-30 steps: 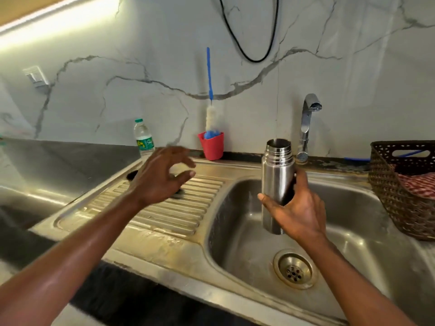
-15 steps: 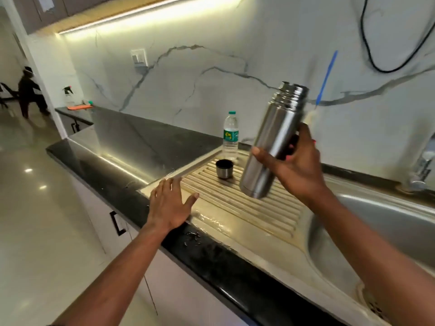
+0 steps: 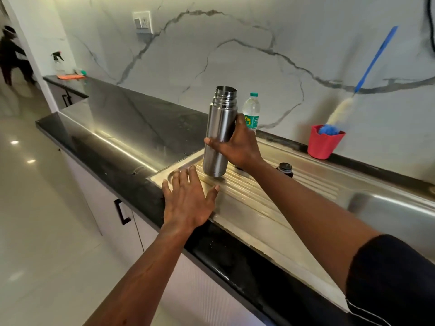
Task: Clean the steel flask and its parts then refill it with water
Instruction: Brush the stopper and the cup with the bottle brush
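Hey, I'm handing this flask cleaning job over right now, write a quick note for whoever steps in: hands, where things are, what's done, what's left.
Left hand: open, flat on the front corner of the drainboard, holding nothing.
Right hand: grips the steel flask upright, base at the drainboard ribs; unclear if set down.
Flask mouth open, no cap on. Dark cap sits on the drainboard behind the right forearm. Water bottle stands behind the flask; bottle brush in the red cup.
Done: washed or filled, cannot tell.
Left: check inside, refill if needed, fit the cap.
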